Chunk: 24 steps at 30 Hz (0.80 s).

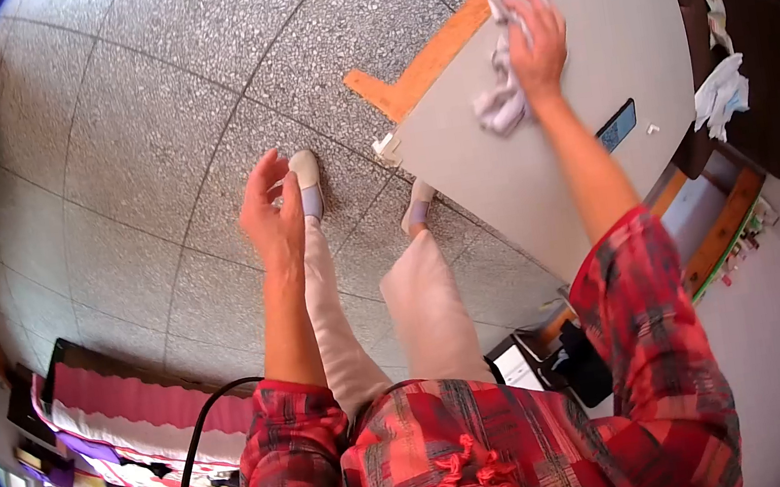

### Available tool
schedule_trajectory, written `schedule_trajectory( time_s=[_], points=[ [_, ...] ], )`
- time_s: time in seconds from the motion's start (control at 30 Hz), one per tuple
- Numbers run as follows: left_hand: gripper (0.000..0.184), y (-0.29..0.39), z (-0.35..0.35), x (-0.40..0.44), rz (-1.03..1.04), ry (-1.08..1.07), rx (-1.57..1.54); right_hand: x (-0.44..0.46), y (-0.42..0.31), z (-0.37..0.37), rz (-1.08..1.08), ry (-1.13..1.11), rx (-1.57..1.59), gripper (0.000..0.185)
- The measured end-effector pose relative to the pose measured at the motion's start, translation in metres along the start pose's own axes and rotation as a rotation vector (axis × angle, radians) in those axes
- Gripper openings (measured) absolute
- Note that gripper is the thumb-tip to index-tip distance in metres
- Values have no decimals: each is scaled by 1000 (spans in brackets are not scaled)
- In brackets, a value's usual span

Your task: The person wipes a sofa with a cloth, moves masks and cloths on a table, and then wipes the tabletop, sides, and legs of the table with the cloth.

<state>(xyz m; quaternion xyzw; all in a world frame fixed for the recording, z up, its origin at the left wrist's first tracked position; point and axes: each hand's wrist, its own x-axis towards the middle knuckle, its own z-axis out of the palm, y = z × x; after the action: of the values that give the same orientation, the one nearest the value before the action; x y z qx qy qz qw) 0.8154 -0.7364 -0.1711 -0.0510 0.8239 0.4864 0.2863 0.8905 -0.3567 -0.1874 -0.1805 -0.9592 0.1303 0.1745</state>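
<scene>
My right hand (539, 43) presses a crumpled whitish cloth (504, 100) onto the light grey tabletop (491, 184), with the fingers bent over its upper part. Part of the cloth trails below and left of the hand. A phone (617, 125) lies on the tabletop beside my right forearm, and a small white piece (653, 129) sits just right of it. My left hand (271, 205) hangs in the air over the floor, left of the table. Its fingers are loosely curved and apart, holding nothing.
An orange wooden edge (443, 52) runs along the table, with a white fitting (387, 149) at its corner. Beyond stands a dark brown seat (766, 81) bearing crumpled white paper or cloth (720, 97). Speckled tiles (161, 106) cover the floor. A pink-covered piece of furniture (143, 398) is at lower left.
</scene>
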Motion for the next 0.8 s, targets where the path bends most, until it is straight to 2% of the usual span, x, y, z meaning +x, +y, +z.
schedule_trajectory(
  time_s=[0.07, 0.3, 0.4, 0.47, 0.53, 0.6, 0.73, 0.8],
  points=[
    [34, -4, 5, 1, -58, -15, -32, -33, -38, 0, 118, -5, -7, 30],
    [28, -17, 11, 0, -89, 50, -193, -100, -153, 5, 159, -142, 20, 34],
    [28, -10, 9, 3, -92, 35, -249, -105, -161, 10, 126, -104, 11, 35],
    [28, 2, 9, 2, -123, -57, -198, -108, -159, 10, 128, -90, -27, 37],
    [27, 4, 13, 3, -40, -70, -214, -105, -158, 8, 118, -118, -53, 38],
    [26, 12, 12, 3, -98, -109, -201, -103, -160, 7, 127, -88, -56, 38],
    [26, 37, 6, 7, -70, -152, -111, -100, -162, 7, 168, -84, -39, 38],
    [26, 46, 8, 9, -75, -163, -174, -99, -162, 5, 178, -115, -31, 38]
  ],
)
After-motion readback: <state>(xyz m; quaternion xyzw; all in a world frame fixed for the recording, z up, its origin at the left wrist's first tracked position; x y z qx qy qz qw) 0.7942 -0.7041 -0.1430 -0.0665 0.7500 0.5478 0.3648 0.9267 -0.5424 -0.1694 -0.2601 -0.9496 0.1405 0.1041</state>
